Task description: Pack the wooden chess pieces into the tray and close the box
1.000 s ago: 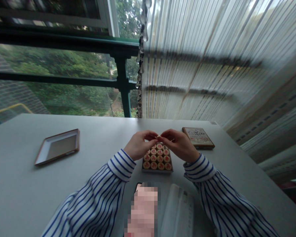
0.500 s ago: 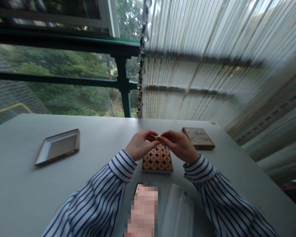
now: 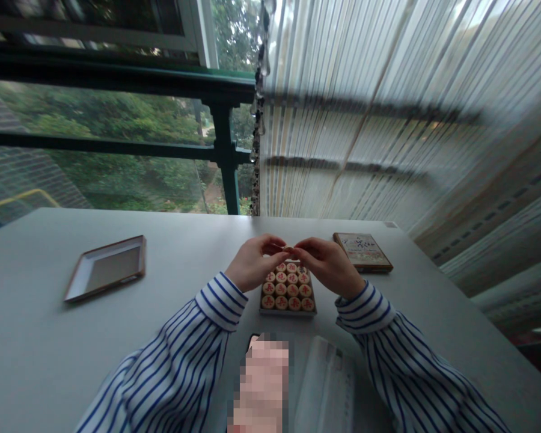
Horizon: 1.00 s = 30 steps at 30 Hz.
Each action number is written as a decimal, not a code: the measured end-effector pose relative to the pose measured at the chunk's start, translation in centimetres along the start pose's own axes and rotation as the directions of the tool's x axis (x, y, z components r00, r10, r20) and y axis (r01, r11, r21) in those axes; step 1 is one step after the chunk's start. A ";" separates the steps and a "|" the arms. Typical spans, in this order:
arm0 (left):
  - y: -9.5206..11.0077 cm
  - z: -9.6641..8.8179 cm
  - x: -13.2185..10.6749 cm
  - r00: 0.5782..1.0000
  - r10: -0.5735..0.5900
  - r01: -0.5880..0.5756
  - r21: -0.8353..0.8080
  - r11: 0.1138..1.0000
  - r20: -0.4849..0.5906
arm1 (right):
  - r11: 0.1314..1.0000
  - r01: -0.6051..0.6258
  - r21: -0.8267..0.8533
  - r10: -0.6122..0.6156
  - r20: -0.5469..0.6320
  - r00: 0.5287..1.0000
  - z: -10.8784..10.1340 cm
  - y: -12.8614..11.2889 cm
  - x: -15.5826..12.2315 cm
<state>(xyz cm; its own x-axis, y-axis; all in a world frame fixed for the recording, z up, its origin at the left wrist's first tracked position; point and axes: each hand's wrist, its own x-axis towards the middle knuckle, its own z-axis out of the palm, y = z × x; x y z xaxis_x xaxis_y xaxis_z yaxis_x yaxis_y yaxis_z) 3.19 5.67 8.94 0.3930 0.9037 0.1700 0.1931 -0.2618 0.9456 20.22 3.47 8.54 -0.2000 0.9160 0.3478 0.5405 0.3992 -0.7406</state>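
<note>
A small tray [image 3: 288, 312] of round wooden chess pieces with red characters lies on the grey table [image 3: 184, 252] in front of me. Above its far edge, my left hand [image 3: 255, 262] and my right hand [image 3: 325, 263] meet fingertip to fingertip. Both hands are closed in a pinch around one small wooden piece [image 3: 290, 249] held between them. Blue-striped sleeves cover both forearms.
An empty box lid [image 3: 104, 267] with a brown rim lies at the left. A printed box cover [image 3: 362, 251] lies at the right. A folded clear plastic sheet [image 3: 327, 385] rests near the front edge. Window railing and vertical blinds stand behind the table.
</note>
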 end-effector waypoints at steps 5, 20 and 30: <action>-0.2 -0.1 0.1 1.000 0.025 -0.025 -0.014 1.000 0.003 | 0.997 0.003 0.078 -0.003 0.009 1.000 0.2 0.1 -0.1; 0.3 -0.1 0.1 0.999 -0.009 0.007 -0.026 1.000 -0.047 | 0.997 0.078 0.021 -0.079 0.031 0.996 0.3 -0.1 -0.2; -0.2 0.0 0.1 0.999 0.012 -0.012 -0.003 1.000 -0.044 | 0.998 0.068 0.018 -0.069 0.029 0.997 0.3 -0.2 -0.2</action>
<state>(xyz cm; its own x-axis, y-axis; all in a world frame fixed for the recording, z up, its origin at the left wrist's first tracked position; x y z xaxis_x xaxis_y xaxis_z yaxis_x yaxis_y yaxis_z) 3.24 5.78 8.79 0.3550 0.9146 0.1934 0.1859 -0.2718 0.9442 19.91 3.23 8.47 -0.2601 0.8872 0.3811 0.5107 0.4614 -0.7255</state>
